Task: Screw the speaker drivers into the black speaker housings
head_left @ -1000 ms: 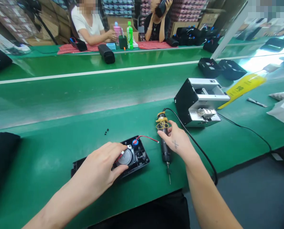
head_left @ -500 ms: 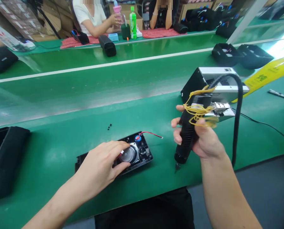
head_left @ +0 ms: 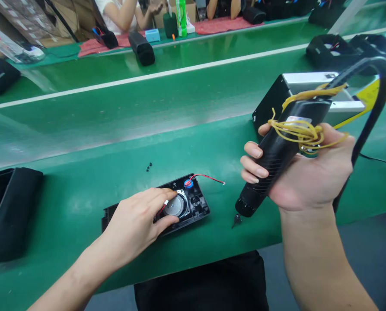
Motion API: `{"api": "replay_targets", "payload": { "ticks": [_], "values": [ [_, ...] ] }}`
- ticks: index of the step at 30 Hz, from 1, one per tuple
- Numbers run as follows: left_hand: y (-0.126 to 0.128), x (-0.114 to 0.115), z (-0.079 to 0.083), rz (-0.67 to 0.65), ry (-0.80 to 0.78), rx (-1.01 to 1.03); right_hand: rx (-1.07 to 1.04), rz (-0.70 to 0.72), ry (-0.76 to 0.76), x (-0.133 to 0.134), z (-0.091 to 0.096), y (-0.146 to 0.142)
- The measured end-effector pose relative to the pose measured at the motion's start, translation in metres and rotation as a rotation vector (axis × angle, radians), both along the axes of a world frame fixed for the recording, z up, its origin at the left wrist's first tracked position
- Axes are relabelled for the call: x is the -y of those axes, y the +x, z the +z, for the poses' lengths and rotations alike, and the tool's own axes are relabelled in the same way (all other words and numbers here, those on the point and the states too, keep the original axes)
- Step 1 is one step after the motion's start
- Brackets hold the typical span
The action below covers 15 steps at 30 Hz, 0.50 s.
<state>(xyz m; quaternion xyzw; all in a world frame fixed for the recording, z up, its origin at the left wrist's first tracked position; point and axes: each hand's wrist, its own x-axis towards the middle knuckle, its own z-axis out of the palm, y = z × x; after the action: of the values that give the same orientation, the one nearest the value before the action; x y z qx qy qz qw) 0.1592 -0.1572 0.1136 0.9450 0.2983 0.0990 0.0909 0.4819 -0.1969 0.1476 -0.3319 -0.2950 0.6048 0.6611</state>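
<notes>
My left hand [head_left: 141, 220] rests on a black plastic housing [head_left: 202, 211], its thumb and fingers round the round metal speaker [head_left: 175, 206] set in it. A blue part [head_left: 188, 184] sits in the housing's far corner, and a red-and-black wire with a white plug runs out from it. My right hand [head_left: 309, 168] grips a black electric screwdriver [head_left: 277, 151], tilted with its bit down, above the bench right of the housing. Yellow cord is tied round its upper end. Whether the bit carries a screw I cannot tell. Several small black screws [head_left: 149, 166] lie beyond the housing.
A black open case [head_left: 20, 211] lies at the left. Behind the screwdriver stands a black and silver box [head_left: 270, 101]. The screwdriver's thick cable [head_left: 382, 95] loops at the right. Across the green bench [head_left: 115, 155], people sit near a black speaker case [head_left: 141, 48] and a green bottle [head_left: 181, 17].
My right hand has turned and tilted the screwdriver further, its upper end swinging right and closer to me. My left hand stays on the speaker. Across the bench, a person's hands have left the pink-lidded cup.
</notes>
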Motion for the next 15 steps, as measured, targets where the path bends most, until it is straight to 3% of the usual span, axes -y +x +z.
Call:
{"api": "replay_targets", "payload": {
  "ticks": [9,15],
  "values": [
    [0.001,0.002,-0.003,0.004,0.026,0.004,0.042,-0.028,-0.073,-0.003,0.009,-0.002],
    [0.002,0.002,-0.004,0.02,0.015,0.016,-0.007,0.019,-0.067,0.004,-0.012,0.0]
  ]
}}
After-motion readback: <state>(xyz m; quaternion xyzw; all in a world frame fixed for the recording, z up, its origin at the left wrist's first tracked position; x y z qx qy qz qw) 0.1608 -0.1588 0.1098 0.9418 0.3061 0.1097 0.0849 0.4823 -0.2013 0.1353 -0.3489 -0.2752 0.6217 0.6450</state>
